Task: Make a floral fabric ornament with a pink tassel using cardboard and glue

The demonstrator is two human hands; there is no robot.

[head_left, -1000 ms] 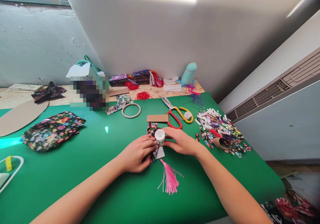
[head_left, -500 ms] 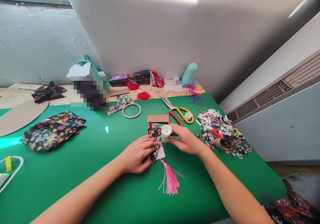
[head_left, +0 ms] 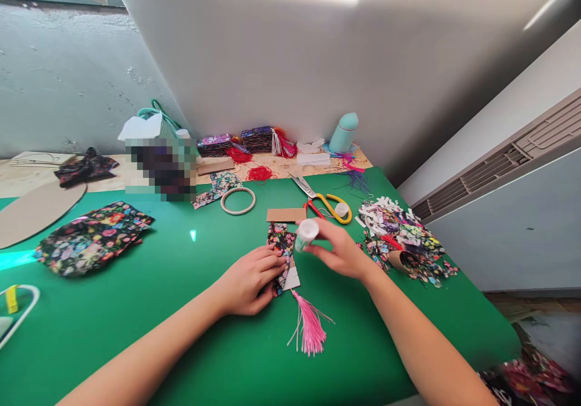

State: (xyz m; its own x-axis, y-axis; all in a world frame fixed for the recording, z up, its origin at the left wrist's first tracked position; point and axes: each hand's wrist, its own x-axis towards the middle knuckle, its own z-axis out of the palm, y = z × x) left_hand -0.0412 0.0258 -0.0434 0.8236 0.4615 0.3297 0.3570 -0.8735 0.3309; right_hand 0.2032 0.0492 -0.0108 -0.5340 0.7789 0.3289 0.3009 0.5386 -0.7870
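My left hand (head_left: 256,278) presses a strip of dark floral fabric (head_left: 279,235) down on the green table, its fingers close together on the cloth. A white card piece (head_left: 292,278) shows beside the fabric's lower part, and a pink tassel (head_left: 311,327) fans out below it. In my right hand (head_left: 336,247) a small white glue stick (head_left: 307,234) is pinched between the fingers, tilted, just right of the fabric. Behind the fabric lies a brown cardboard strip (head_left: 286,215).
Yellow-handled scissors (head_left: 327,200) and a tape roll (head_left: 238,201) lie behind the hands. Fabric scraps (head_left: 403,239) are piled at the right. Floral cloth (head_left: 95,236) lies left. A turquoise bottle (head_left: 344,132) stands at the back.
My right hand has shifted slightly right and up with the glue stick, which is now more tilted. My left hand stays on the fabric.
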